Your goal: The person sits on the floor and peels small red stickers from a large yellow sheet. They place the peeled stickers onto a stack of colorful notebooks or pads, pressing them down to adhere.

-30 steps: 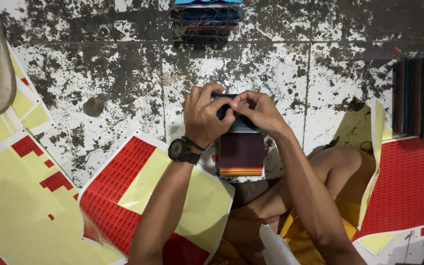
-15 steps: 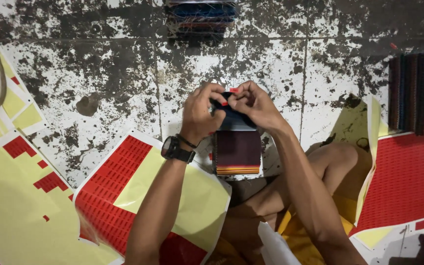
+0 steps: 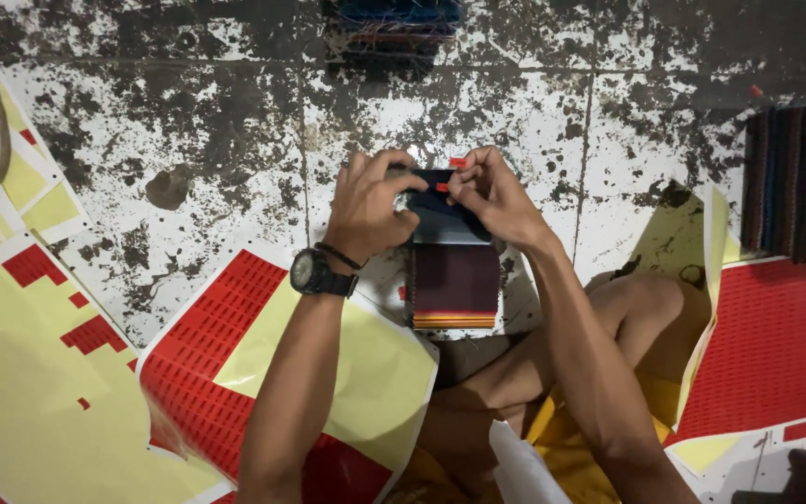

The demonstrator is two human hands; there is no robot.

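The floor (image 3: 188, 121) is of white tiles, badly stained with dark patches and worn grout lines. Yellow and red sheets (image 3: 39, 373) cover the lower left of the frame, another red sheet (image 3: 776, 345) lies at the right. The light is dim.

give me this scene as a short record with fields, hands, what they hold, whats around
left hand: left hand grips the top of a fabric swatch stack, black wristwatch on the wrist
right hand: right hand pinches a small red sticker at the stack's top edge
stack: dark maroon cloth facing up, striped band at its lower edge
floor: worn, stained tiled floor
left side: red and yellow sticker sheet
right side: red sticker sheet, striped fabric pile
top: another fabric stack, partly cut off
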